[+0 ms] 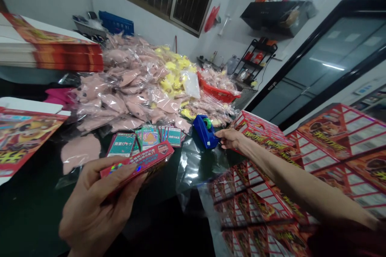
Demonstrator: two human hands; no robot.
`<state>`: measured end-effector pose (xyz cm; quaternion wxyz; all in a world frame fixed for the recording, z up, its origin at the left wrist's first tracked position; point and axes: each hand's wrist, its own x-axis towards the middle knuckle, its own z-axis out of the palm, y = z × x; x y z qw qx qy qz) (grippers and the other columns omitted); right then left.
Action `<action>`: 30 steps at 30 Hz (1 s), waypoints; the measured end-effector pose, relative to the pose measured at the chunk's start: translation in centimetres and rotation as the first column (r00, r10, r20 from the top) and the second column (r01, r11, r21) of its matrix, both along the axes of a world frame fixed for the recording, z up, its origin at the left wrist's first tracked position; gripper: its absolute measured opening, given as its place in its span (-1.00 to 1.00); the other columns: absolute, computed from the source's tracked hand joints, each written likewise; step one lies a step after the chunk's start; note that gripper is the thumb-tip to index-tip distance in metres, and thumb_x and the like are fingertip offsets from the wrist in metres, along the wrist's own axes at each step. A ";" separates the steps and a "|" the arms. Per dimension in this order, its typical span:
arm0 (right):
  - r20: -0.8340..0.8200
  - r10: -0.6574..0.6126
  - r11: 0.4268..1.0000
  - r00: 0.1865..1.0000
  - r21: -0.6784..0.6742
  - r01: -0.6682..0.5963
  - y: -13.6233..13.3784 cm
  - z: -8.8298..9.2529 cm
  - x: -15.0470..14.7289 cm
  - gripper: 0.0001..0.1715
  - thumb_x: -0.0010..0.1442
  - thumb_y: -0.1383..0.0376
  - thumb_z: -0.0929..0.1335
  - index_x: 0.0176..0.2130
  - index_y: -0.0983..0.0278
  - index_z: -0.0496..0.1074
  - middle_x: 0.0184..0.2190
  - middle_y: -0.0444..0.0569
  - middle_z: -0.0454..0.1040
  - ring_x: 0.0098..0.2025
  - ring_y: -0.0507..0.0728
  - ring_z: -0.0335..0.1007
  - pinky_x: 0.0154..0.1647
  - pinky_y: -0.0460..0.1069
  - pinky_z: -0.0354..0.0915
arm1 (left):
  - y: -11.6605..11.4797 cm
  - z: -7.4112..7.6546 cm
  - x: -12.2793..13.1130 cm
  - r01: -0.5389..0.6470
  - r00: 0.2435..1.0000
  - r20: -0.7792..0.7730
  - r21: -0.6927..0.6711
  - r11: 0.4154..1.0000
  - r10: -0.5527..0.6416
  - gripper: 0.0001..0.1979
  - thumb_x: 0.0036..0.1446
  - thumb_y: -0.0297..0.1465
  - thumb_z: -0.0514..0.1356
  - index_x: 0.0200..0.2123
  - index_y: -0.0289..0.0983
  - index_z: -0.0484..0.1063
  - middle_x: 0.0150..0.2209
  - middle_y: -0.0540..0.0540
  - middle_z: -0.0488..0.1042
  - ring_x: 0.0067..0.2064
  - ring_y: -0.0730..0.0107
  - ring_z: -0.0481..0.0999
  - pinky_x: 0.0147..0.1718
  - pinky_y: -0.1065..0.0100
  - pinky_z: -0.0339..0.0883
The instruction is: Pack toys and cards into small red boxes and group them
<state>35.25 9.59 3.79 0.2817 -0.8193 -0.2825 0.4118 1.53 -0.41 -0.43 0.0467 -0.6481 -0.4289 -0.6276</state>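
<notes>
Gripping a red printed box [135,164] in my left hand [93,204], fingers wrapped closely around it, I have it down-left of the blue tape dispenser [205,132]. My right hand [230,138] sits just right of the dispenser, fingers narrowly together, holding nothing. Clear plastic film [199,164] lies below the dispenser, printed cards [147,138] left of it, and bagged pink items [129,100] behind it.
</notes>
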 end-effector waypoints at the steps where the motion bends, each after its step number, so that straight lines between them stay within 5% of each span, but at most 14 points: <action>1: -0.018 -0.025 1.000 1.000 0.016 0.025 -0.1 -0.2 -0.2 -0.64 0.24 0.22 0.30 0.00 0.31 0.31 -0.04 0.03 0.37 -0.10 0.13 0.38 -0.13 0.12 0.37 | 0.0 0.0 0.0 0.002 1.000 -0.005 -0.006 1.000 -0.002 -0.88 0.00 -0.36 0.28 -0.36 -0.24 0.48 -0.31 -0.04 0.45 -0.34 0.46 0.47 -0.46 0.46 0.37; 9: -0.110 -0.172 0.960 0.979 0.203 0.192 -0.6 -1.3 -1.8 -0.63 0.24 0.22 0.30 0.01 0.31 0.31 -0.02 0.04 0.36 -0.08 0.14 0.37 -0.12 0.12 0.37 | -0.3 0.2 0.0 -0.004 1.000 0.017 -0.046 0.999 0.005 -0.91 0.00 -0.35 0.27 -0.37 -0.22 0.47 -0.29 -0.03 0.46 -0.30 0.44 0.49 -0.40 0.42 0.41; 15: -0.201 -0.164 0.911 0.966 0.346 0.227 -1.9 -1.7 -1.5 -0.70 0.24 0.24 0.30 -0.06 0.33 0.34 -0.11 0.00 0.40 -0.19 0.08 0.40 -0.22 0.05 0.40 | 0.1 -0.8 -0.5 -0.018 1.000 0.003 -0.019 1.000 0.018 -0.83 -0.10 -0.37 0.33 -0.34 -0.20 0.50 -0.28 -0.02 0.47 -0.33 0.41 0.49 -0.41 0.39 0.41; 20: -0.240 -0.119 0.841 0.964 0.492 0.226 -4.2 -3.8 -1.0 -0.89 0.24 0.34 0.29 -0.25 0.36 0.37 -0.32 -0.10 0.42 -0.30 0.01 0.40 -0.31 -0.03 0.40 | 0.2 -0.8 -0.7 -0.006 1.000 -0.008 -0.030 1.000 0.006 -0.82 -0.11 -0.37 0.33 -0.35 -0.22 0.51 -0.28 -0.04 0.46 -0.32 0.39 0.48 -0.41 0.38 0.38; 30: 0.071 -0.086 0.841 0.994 0.539 0.035 -3.8 -8.9 -0.9 -0.70 0.24 0.22 0.30 -0.08 0.34 0.36 -0.14 -0.01 0.42 -0.20 0.08 0.41 -0.21 0.06 0.39 | 0.1 -0.4 -0.4 -0.007 0.999 0.049 -0.008 1.000 0.008 -0.76 -0.21 -0.49 0.36 -0.37 -0.23 0.49 -0.29 -0.03 0.48 -0.37 0.41 0.48 -0.45 0.38 0.30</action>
